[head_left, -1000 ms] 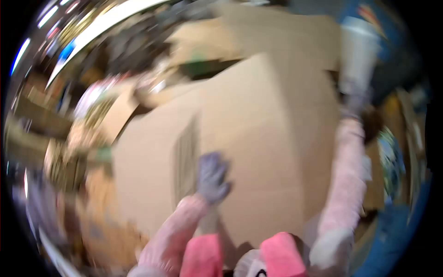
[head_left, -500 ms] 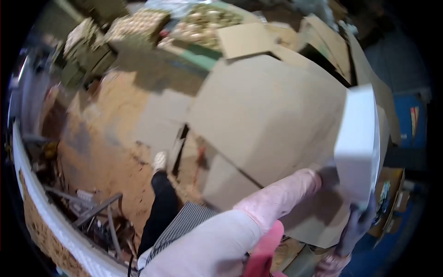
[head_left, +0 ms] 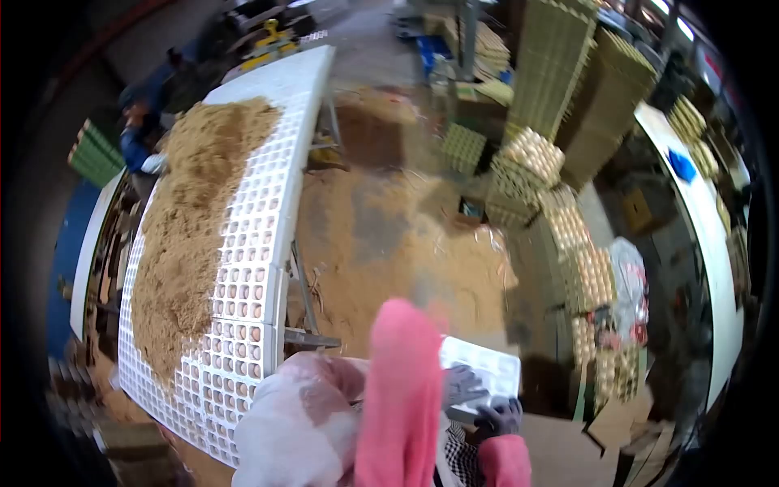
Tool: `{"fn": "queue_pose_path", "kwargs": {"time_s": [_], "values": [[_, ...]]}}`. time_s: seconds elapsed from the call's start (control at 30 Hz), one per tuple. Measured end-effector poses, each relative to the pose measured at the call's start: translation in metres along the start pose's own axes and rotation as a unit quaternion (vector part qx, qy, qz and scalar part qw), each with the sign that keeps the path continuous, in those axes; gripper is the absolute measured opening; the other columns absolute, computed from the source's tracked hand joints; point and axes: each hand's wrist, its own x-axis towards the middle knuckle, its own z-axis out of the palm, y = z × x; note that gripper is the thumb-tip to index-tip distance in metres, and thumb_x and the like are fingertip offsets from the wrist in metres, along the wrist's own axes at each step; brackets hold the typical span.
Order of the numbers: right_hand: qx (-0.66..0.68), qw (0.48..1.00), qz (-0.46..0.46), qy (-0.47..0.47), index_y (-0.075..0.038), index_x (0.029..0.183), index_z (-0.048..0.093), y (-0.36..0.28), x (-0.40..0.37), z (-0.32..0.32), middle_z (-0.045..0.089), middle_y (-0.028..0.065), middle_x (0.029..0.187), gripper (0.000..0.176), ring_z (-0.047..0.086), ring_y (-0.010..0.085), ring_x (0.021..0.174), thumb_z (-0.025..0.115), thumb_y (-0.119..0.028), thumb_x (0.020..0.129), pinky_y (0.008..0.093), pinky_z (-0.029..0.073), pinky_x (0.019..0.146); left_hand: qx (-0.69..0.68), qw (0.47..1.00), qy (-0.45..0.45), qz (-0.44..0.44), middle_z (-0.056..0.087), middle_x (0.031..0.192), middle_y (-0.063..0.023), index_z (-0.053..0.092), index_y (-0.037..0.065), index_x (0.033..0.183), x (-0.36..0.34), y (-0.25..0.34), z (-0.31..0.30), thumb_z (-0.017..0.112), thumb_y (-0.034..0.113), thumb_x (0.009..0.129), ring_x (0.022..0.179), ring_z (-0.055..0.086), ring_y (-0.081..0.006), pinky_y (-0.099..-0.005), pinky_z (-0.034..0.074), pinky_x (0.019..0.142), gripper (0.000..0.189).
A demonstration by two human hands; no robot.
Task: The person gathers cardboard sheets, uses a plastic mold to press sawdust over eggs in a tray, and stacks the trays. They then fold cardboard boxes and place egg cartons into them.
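In the head view, a white foam tray (head_left: pixel 505 364) with rows of hollows is tilted in front of my body. My left hand (head_left: pixel 462 385), in a grey glove, lies across the tray with its fingers bent on it. My right hand (head_left: pixel 500 417), also gloved in grey, grips its near right corner. Part of my left arm is hidden behind a blurred pink piece of cloth (head_left: pixel 398 390). To the left, white foam trays (head_left: pixel 268 235) joined in a long table-high surface hold eggs in square cells. A heap of sawdust (head_left: pixel 195 219) covers much of them.
Stacked pulp egg trays (head_left: pixel 552 65) stand at the far right, with egg-filled trays (head_left: pixel 588 276) nearer. A white-topped bench (head_left: pixel 698 219) runs along the right edge. Sawdust-strewn floor (head_left: pixel 381 235) lies between. Another person (head_left: pixel 139 134) stands beyond the heap. Flattened cardboard (head_left: pixel 560 450) lies at lower right.
My view has swung from the cardboard-covered floor to the long row of trays on the left. The white foam tray stays in both hands and now shows its hollows.
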Motion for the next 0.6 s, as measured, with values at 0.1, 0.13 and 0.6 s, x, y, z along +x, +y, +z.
{"fn": "queue_pose_path", "kwargs": {"time_s": [0.1, 0.13, 0.6], "values": [[-0.025, 0.983, -0.146, -0.108, -0.018, 0.1, 0.064, -0.048, 0.149, -0.044, 0.056, 0.0074, 0.089, 0.034, 0.052, 0.0301, 0.095, 0.069, -0.013, 0.066, 0.0511, 0.032, 0.099, -0.01, 0.979, 0.135, -0.15, 0.047, 0.122, -0.0189, 0.035, 0.006, 0.136, -0.046, -0.054, -0.012, 0.068, 0.032, 0.057, 0.11, 0.046, -0.0338, -0.0439, 0.033, 0.099, 0.089], [-0.003, 0.984, -0.166, -0.068, -0.015, 0.107, 0.06, -0.065, 0.184, -0.049, 0.056, 0.0093, 0.096, 0.042, 0.051, 0.0305, 0.099, 0.071, -0.014, 0.067, 0.0507, 0.032, 0.098, -0.004, 0.975, 0.148, -0.163, 0.047, 0.122, -0.0189, 0.035, 0.006, 0.136, -0.069, -0.068, -0.03, 0.068, 0.032, 0.057, 0.11, 0.046, -0.0338, -0.0439, 0.033, 0.099, 0.089], [0.181, 0.974, 0.014, -0.136, 0.0, 0.122, 0.05, 0.123, 0.529, 0.114, 0.06, 0.0192, 0.109, 0.06, 0.06, 0.0318, 0.098, 0.069, -0.028, 0.073, 0.039, 0.048, 0.084, -0.08, 0.188, 0.348, -0.915, 0.029, 0.142, -0.0221, 0.047, 0.022, 0.13, -0.403, -0.28, -0.059, 0.06, 0.044, 0.072, 0.125, 0.039, -0.0359, -0.0512, 0.035, 0.097, 0.063]]}}
